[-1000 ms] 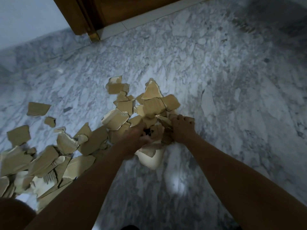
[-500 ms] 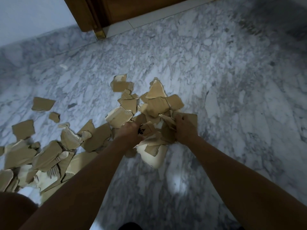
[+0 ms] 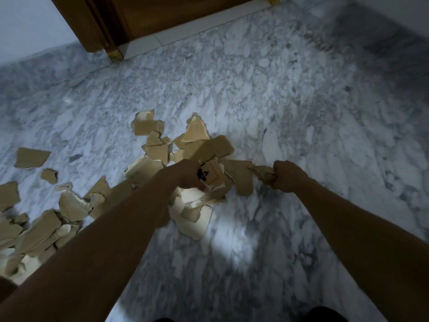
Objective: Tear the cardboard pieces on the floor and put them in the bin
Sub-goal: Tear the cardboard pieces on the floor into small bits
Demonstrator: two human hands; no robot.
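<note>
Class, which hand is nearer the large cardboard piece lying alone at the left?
Left. The left hand grips printed cardboard to the right of the lone cardboard piece; the right hand, gripping a torn strip, lies farther right.

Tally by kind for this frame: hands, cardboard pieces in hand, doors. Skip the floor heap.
Hands: 2, left hand, right hand
Cardboard pieces in hand: 2, printed piece, plain piece
Wooden door: 1
Total: 5

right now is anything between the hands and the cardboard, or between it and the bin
No: the left hand grips a printed cardboard piece and the right hand grips a torn strip. No bin is in view, so that path cannot be judged.
</note>
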